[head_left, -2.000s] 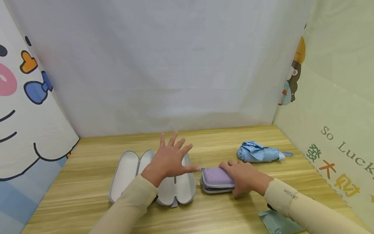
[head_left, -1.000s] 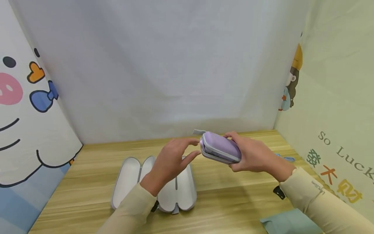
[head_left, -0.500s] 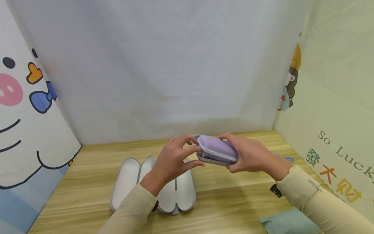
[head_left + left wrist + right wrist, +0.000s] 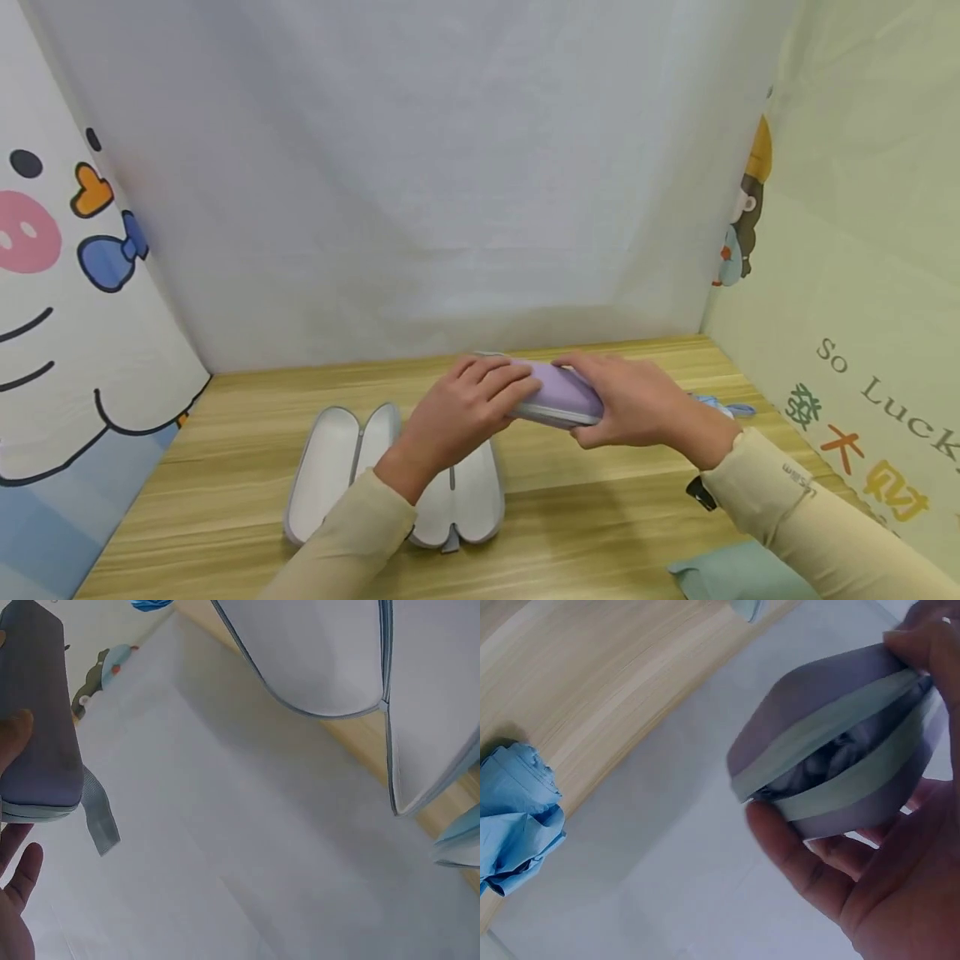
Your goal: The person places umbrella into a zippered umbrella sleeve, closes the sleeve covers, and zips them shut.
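Note:
A purple zip case (image 4: 558,392) is held above the table, tilted, between both hands. My left hand (image 4: 468,404) lies over its left end with the fingers bent across the top. My right hand (image 4: 637,400) grips the right end, thumb below and fingers above. In the right wrist view, the case (image 4: 810,697) gapes along its pale zip, and something dark and shiny shows inside. From its end hangs a grey strap (image 4: 101,814) in the left wrist view. Open white-lined cases (image 4: 322,475) stand on the table behind my left forearm, partly hidden.
A folded blue umbrella (image 4: 521,817) lies at the table's right side, mostly behind my right arm in the head view. A pale green pouch (image 4: 742,575) sits at the front right. Cloth walls (image 4: 450,208) enclose the wooden table (image 4: 585,508).
My right hand has lifted the purple case off the table. My left hand has come from above the white-lined cases to the purple case's left end and now holds it.

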A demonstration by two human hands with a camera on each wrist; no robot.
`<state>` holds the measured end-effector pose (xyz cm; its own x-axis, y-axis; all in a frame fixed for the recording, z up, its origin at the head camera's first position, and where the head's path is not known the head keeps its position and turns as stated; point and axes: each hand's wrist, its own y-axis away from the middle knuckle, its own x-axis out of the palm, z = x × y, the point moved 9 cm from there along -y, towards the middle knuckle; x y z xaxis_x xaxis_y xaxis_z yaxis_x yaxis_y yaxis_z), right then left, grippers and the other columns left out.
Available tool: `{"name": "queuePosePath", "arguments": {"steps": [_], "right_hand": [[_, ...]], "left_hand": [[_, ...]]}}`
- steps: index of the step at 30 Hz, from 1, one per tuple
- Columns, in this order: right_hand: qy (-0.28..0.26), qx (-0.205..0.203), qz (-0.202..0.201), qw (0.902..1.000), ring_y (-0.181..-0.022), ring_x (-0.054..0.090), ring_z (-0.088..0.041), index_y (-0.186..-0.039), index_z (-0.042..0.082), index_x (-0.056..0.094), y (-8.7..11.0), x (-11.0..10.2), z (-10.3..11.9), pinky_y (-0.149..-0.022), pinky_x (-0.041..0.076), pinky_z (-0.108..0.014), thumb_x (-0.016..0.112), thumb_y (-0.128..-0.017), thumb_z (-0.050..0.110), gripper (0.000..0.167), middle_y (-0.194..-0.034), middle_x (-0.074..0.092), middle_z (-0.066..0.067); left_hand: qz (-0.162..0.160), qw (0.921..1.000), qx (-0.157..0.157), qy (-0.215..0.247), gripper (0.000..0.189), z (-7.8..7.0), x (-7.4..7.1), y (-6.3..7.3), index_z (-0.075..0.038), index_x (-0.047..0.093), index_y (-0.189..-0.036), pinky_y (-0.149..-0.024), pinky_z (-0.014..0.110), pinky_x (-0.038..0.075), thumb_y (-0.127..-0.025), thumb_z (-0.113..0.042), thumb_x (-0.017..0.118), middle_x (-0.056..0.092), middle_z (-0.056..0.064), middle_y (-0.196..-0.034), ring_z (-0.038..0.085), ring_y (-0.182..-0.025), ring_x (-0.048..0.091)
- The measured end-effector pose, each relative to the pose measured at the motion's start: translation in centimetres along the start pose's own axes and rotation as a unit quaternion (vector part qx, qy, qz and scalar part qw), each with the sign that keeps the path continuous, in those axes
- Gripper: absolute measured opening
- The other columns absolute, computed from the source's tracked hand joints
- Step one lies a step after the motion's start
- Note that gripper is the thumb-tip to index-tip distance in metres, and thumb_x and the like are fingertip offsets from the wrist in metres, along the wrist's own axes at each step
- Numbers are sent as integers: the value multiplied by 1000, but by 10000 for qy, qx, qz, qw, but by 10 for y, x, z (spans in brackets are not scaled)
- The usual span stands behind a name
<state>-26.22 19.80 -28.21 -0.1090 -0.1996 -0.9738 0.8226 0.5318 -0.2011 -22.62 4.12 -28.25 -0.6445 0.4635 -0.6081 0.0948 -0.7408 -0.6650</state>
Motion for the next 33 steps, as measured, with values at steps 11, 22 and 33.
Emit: {"name": "queuePosePath", "arguments": {"steps": [11,22,33], "right_hand": [[-2236,-319,-345,9736,-109,60,-20,-152,22,40,18,-15,4,-88,53,-42,97,-72,20,97,-137,59,-4],[-2443,-1076,-2450,9321,-114,58,-22,-121,9,53,29,-34,21,-90,51,-28,101,-61,8,77,-134,60,-9],[-3613,-1527,-2079,8961,-117,59,-27,-136,0,48,21,-36,39,-95,53,-29,95,-67,-6,84,-134,57,-18]], "left_hand": [[-270,9974,-502,433,61,27,-10,8,-6,59,-133,-98,39,53,-82,-20,88,63,8,-131,25,-116,63],[-491,9954,-691,-456,61,27,-14,5,-11,62,-131,-95,42,52,-78,-26,89,64,7,-131,26,-118,63],[-652,9899,-1154,498,76,31,-9,8,-19,53,-141,-103,46,51,-77,-9,93,60,8,-138,30,-126,59]]}}
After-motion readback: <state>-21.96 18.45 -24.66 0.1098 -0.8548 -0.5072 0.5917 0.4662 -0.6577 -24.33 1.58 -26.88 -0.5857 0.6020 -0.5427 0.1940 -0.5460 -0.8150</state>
